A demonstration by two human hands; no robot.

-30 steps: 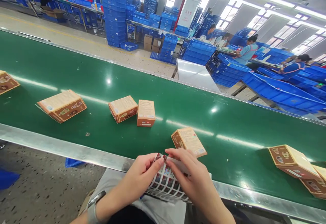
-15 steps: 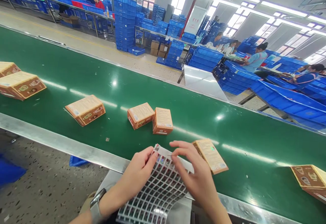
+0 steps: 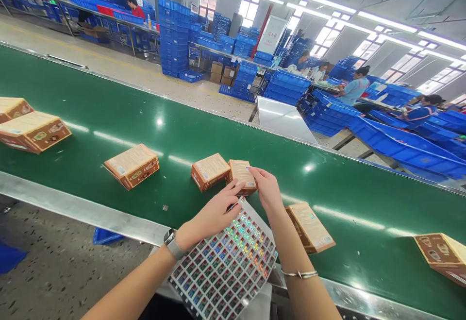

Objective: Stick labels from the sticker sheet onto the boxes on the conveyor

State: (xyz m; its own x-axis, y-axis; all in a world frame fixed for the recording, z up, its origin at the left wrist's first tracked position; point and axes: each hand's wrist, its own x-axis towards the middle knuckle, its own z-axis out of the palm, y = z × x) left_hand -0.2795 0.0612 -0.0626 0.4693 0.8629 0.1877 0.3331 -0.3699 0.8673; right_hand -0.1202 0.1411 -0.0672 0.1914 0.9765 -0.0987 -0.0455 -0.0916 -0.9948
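Observation:
A sheet of small holographic stickers [image 3: 225,261] lies over my lap and the belt's near edge. My left hand [image 3: 214,213] pinches its top corner. My right hand [image 3: 265,186] reaches over the green conveyor belt [image 3: 109,106], fingertips pressed on the top of a small orange box [image 3: 240,173]; whether a sticker is under them I cannot make out. A second orange box [image 3: 209,170] stands touching that one on its left. Another box [image 3: 309,225] lies just right of my right forearm.
More boxes ride the belt: one [image 3: 133,165] to the left, two [image 3: 32,130] at the far left, one [image 3: 442,252] at the far right. A steel rail [image 3: 73,206] edges the belt. Beyond stand stacked blue crates [image 3: 174,28] and seated workers [image 3: 355,87].
My right hand left the sticker sheet and reached forward onto the orange box. The sheet dropped lower, held by my left hand alone. The boxes drifted right along the belt.

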